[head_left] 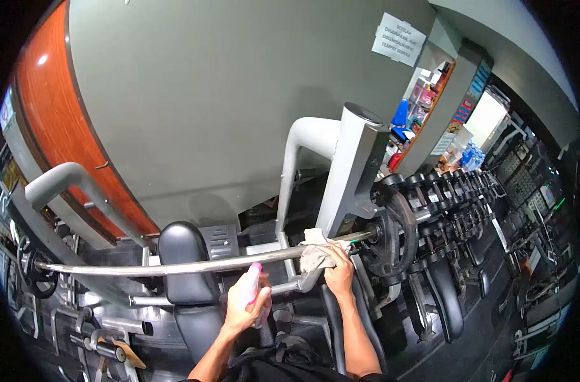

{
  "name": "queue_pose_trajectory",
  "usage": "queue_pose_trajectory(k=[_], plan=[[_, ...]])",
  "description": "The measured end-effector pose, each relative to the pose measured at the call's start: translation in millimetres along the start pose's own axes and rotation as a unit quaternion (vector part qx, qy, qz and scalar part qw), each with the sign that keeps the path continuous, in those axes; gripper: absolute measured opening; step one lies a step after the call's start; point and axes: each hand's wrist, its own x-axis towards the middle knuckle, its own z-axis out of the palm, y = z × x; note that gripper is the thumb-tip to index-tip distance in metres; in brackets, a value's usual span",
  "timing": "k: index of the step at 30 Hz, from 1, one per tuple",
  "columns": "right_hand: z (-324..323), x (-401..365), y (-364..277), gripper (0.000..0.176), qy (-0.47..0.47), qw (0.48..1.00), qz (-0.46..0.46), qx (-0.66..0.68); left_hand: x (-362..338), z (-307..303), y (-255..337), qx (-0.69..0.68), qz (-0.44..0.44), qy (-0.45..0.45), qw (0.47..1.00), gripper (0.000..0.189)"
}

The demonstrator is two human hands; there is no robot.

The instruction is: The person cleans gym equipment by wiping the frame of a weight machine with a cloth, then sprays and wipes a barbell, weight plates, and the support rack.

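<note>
A long metal barbell [175, 267] lies across the bench press rack in front of me, with a black weight plate [401, 229] at its right end. My left hand [247, 298] is wrapped round a spray bottle [248, 286] with a pink top, held upright just below the bar. Toward the bar's right part, my right hand [338, 270] presses a pale cloth [317, 254] onto the metal. The cloth is bunched over the bar and partly covered by my fingers.
A black padded bench [187, 254] stands under the bar's left half. The grey rack upright [347, 172] rises beside the cloth. Dumbbells [452, 188] fill a rack on the right. Behind is a grey wall [207, 95] with a paper sign [398, 39].
</note>
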Motion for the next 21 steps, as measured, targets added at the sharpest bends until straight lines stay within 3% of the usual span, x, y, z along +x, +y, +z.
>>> queue_pose_trajectory(k=[2, 4, 6, 9, 12, 13, 16, 18, 20, 21], plan=[[-4, -6, -4, 0.051, -0.005, 0.997, 0.039, 0.061, 9, 2, 12, 0.009, 0.037, -0.003, 0.999, 0.028], [-3, -21, -4, 0.053, 0.047, 0.974, 0.075, 0.210, 16, 4, 29, -0.027, 0.041, -0.015, 0.999, 0.027], [-2, -38, -11, 0.051, 0.073, 0.966, 0.105, 0.227, 22, 3, 46, -0.051, 0.042, -0.021, 0.998, 0.026], [-2, -62, -19, 0.044, 0.111, 0.963, 0.117, 0.216, 27, 0, 57, 0.076, 0.188, -0.029, 0.979, 0.033], [-12, -77, -45, 0.042, 0.133, 0.941, 0.153, 0.270, 19, -7, 47, 0.062, 0.211, -0.041, 0.975, 0.035], [-12, -85, -40, 0.038, 0.151, 0.939, 0.166, 0.261, 12, -9, 46, 0.003, 0.141, -0.044, 0.989, 0.037], [-16, -102, -43, 0.031, 0.201, 0.922, 0.171, 0.282, -7, -16, 36, -0.091, 0.104, -0.044, 0.989, 0.040], [-19, -111, -55, 0.030, 0.212, 0.920, 0.178, 0.276, -14, -25, 24, -0.048, 0.100, -0.068, 0.992, 0.042], [-23, -118, -66, 0.032, 0.227, 0.913, 0.191, 0.281, -22, -27, 18, -0.044, 0.111, -0.038, 0.992, 0.040], [-22, -123, -63, 0.032, 0.235, 0.905, 0.190, 0.299, -25, -34, 17, -0.012, 0.108, -0.074, 0.991, 0.044]])
